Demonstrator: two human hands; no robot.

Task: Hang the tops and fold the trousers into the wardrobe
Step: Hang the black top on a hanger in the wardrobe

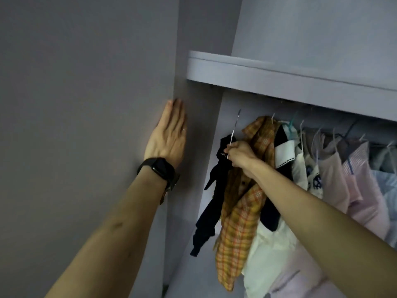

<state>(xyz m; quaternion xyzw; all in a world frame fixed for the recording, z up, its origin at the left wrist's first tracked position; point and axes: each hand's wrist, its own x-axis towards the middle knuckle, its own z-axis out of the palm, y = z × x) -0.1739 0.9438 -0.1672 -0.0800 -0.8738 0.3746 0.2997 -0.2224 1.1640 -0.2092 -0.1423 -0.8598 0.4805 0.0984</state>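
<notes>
Wardrobe: hanger in right hand

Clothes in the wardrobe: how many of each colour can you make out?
Dark navy: 2, one on the hanger held by the right hand
Orange-yellow plaid: 1
Cream or white: 2
Pink: 2
Pale blue: 1
Total: 8; the crowded right end may hide more.
</notes>
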